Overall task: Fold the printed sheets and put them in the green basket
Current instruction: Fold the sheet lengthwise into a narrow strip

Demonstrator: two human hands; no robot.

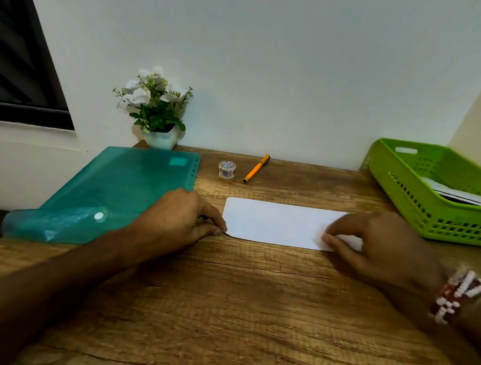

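Wooden desk (251,314) pushed against a white wall (273,54), dark window (18,46) at far left.

Left fingertips (219,232) are bunched and curled, pinching the near-left corner of the white sheet (273,221). Right thumb (329,238) and curled fingers pinch the sheet's right end; that hand is motion-blurred, so the exact finger placement is unclear. The sheet lies flat on the desk as a long strip running left to right, mid-desk between the two hands, upper face plain white.

Left hand (177,220) comes in knuckles up, with its bare forearm crossing the near-left desk. Right hand (379,247) enters from the right edge, with a red-and-white beaded bracelet (456,294) on the wrist.

Green basket (434,216) sits at the right edge of the desk, near the right hand but apart from it. White sheets (465,196) already lie inside it.

Teal plastic folder (110,194) is just left of the left hand, with a white snap button on its near flap. Tape roll (227,169) and orange pen (256,168) lie beside each other at the back of the desk, beyond the sheet. White potted flowers (158,108) stand against the wall behind the folder.
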